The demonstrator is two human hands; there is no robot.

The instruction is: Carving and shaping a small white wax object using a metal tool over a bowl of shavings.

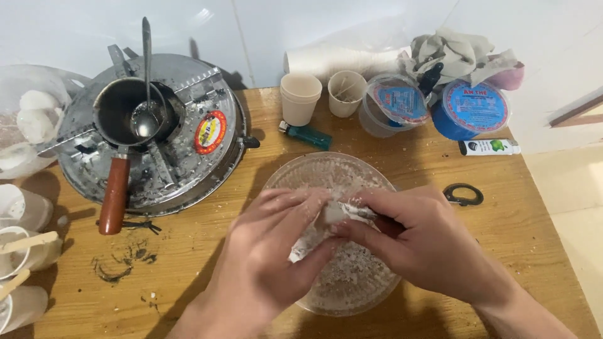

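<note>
Your wooden table point(502, 238) carries, at its middle, a clear shallow bowl point(314, 172) dusted with white crumbs, and both of your hands meet directly above it. Your left hand point(264, 251) comes in from the lower left with its fingers curled around the lower end of a white, flour-coated piece point(323, 220); your right hand point(421, 242) comes in from the right, thumb and fingertips pinched shut on the upper end of the same piece. The piece runs on a slant, from lower left near your left fingertips up to the right under your right thumb, so it lies between the two hands, equally near to each, over the bowl's centre. Beyond the bowl's right rim, well apart, lie small scissors point(463, 194).
</note>
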